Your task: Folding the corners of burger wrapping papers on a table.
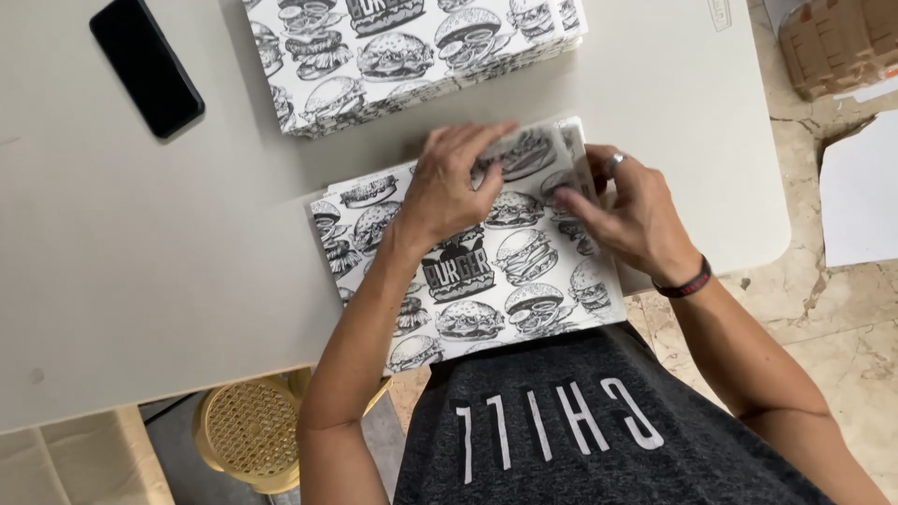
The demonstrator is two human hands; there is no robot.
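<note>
Both hands, left (449,187) and right (636,220), grip the printed paper sheet's (486,281) far edge.

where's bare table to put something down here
Bare table lies left of the printed sheet stack, below the phone. Crowded between that stack and the far stack, where both hands work.
</note>
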